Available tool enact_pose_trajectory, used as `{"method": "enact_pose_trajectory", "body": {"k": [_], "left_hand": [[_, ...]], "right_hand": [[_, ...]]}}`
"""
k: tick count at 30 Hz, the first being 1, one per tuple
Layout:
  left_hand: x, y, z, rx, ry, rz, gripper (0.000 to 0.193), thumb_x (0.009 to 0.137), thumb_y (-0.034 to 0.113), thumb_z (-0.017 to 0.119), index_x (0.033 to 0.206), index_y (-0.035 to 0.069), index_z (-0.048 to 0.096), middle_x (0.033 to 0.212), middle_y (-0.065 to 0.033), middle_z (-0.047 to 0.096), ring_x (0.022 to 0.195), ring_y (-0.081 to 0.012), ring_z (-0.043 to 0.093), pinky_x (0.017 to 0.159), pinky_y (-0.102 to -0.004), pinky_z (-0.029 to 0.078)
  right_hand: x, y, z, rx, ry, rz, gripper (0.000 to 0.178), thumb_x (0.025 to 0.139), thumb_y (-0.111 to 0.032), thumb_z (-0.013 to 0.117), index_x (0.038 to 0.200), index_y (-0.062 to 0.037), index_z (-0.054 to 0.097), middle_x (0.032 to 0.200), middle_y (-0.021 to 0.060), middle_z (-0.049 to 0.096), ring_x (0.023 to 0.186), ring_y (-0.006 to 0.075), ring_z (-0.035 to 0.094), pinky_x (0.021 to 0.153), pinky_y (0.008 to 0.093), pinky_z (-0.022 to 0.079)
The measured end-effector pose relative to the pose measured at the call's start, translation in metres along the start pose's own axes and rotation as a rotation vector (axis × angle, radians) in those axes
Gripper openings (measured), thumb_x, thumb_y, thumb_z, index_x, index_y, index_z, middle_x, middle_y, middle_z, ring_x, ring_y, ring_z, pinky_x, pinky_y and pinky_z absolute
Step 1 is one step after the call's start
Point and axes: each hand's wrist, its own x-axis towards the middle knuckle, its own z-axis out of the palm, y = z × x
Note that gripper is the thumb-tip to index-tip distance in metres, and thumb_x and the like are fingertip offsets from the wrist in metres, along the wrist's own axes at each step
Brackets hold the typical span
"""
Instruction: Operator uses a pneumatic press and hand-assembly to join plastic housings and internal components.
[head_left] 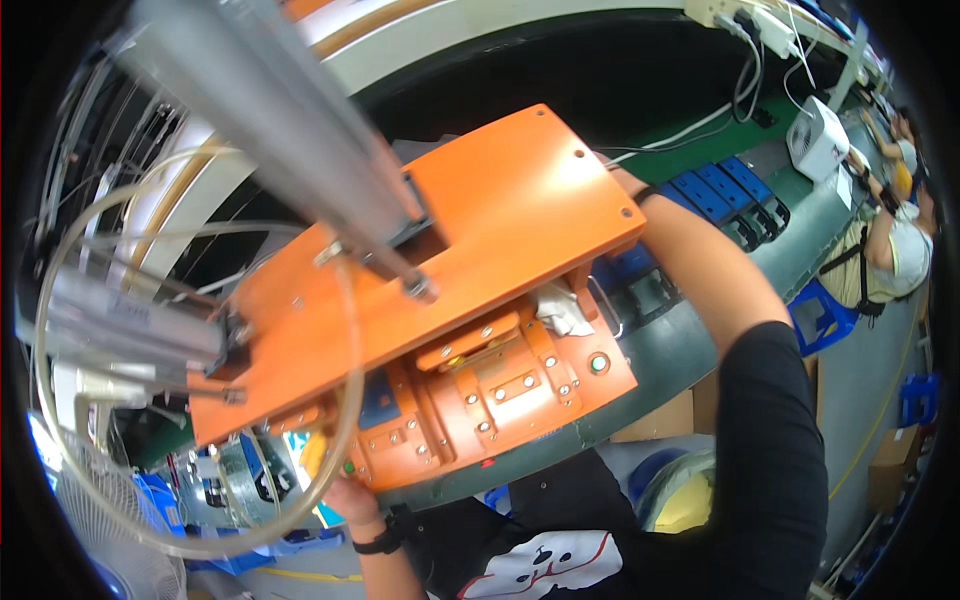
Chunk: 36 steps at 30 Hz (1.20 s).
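Observation:
An orange metal press fixture stands before me, with a broad upper plate point(480, 220) over a lower bed point(510, 400) that carries bolted blocks. My left hand point(345, 497) is at the bed's left front corner, beside a green button point(348, 467). Something yellow point(315, 455) covers or lies against its fingers, which look stretched out. My right arm reaches forward past the plate's right end; the right hand point(622, 180) is mostly hidden behind the plate, its fingers out of sight. A second green button point(598, 363) sits at the bed's right, near a crumpled white cloth point(565, 309).
Grey air cylinders point(270, 120) rise from the plate, and a clear hose point(45, 350) loops at the left. Blue-black trays point(715, 190) line the green bench to the right. A white fan point(818, 140) and a co-worker point(880, 255) are farther right. A lined bin point(685, 490) stands below.

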Motion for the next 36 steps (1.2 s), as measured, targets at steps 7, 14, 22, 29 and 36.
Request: {"method": "enact_pose_trajectory", "body": {"k": [7,14,22,29,36], "left_hand": [[0.013,0.019,0.005,0.233,-0.273,0.389,0.036,0.098,0.017,0.045,0.12,-0.004,0.065,0.133,-0.0211,0.056,0.129,-0.0336,0.05,0.113,-0.0439,0.035],[0.014,0.018,-0.006,0.224,-0.318,0.432,0.042,0.101,0.032,0.053,0.12,-0.003,0.065,0.133,-0.0206,0.057,0.129,-0.0343,0.05,0.111,-0.043,0.036],[0.015,0.018,-0.011,0.134,-0.328,0.429,0.033,0.091,0.02,0.063,0.118,0.0,0.065,0.127,-0.0169,0.061,0.125,-0.0368,0.051,0.111,-0.0462,0.036],[0.015,0.015,-0.011,0.09,-0.313,0.405,0.032,0.092,0.017,0.063,0.119,0.001,0.064,0.127,-0.0159,0.061,0.124,-0.0353,0.051,0.111,-0.0441,0.036],[0.02,0.007,-0.013,0.057,-0.282,0.399,0.031,0.096,0.018,0.06,0.12,0.0,0.065,0.129,-0.0155,0.062,0.124,-0.0345,0.05,0.111,-0.0438,0.035]], "right_hand": [[-0.122,-0.109,-0.08,-0.593,-0.062,0.063,0.009,0.085,-0.008,0.066,0.09,-0.0015,0.064,0.092,0.02,0.065,0.09,0.0404,0.064,0.077,0.0467,0.052],[-0.239,-0.27,-0.107,0.062,0.226,0.333,0.01,0.091,-0.008,0.066,0.094,0.0017,0.066,0.09,0.0099,0.069,0.081,0.0209,0.065,0.078,0.032,0.051],[-0.304,-0.394,-0.067,0.676,0.383,0.252,0.041,0.102,-0.033,0.056,0.111,0.0072,0.056,0.079,0.0167,0.066,0.061,0.0207,0.063,0.068,0.0361,0.055],[-0.231,-0.459,0.012,0.192,-0.175,-0.275,0.03,0.077,-0.019,0.085,0.089,-0.0009,0.065,0.08,0.012,0.061,0.065,0.0317,0.06,0.059,0.0398,0.05],[-0.133,-0.455,0.123,-0.329,-0.268,-0.516,0.01,0.08,-0.011,0.065,0.081,-0.0077,0.056,0.071,0.0065,0.055,0.064,0.0284,0.058,0.061,0.0399,0.045]]}}
